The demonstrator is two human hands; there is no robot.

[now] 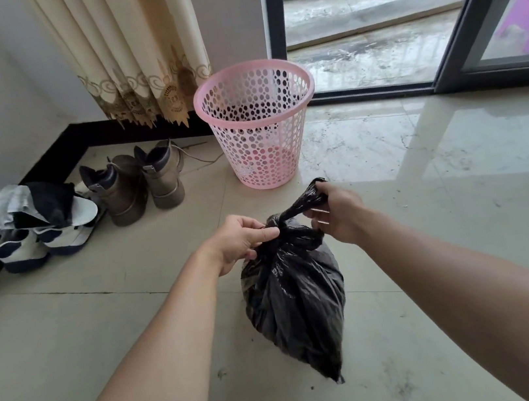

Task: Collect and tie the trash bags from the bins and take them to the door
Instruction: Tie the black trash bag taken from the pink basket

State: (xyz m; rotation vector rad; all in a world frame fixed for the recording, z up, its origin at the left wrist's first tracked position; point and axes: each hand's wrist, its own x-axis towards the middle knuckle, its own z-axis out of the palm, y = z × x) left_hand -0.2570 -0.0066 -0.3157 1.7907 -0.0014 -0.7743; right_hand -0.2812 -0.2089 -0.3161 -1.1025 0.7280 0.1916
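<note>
A full black trash bag (295, 302) hangs just above the tiled floor in front of me, its neck twisted into a knot. My left hand (241, 238) pinches the bag at the knot from the left. My right hand (335, 212) grips the twisted free end of the bag, pulled up and to the right of the knot. Behind the bag stands a pink perforated bin (258, 122) on the floor, with no bag in it.
Brown boots (136, 181) and white sneakers (41, 233) lie along the left wall under a beige curtain (131, 55). A sliding glass door (485, 12) stands open to a wet balcony (371, 53) at the back right. Glossy floor tiles (443, 190) spread to the right.
</note>
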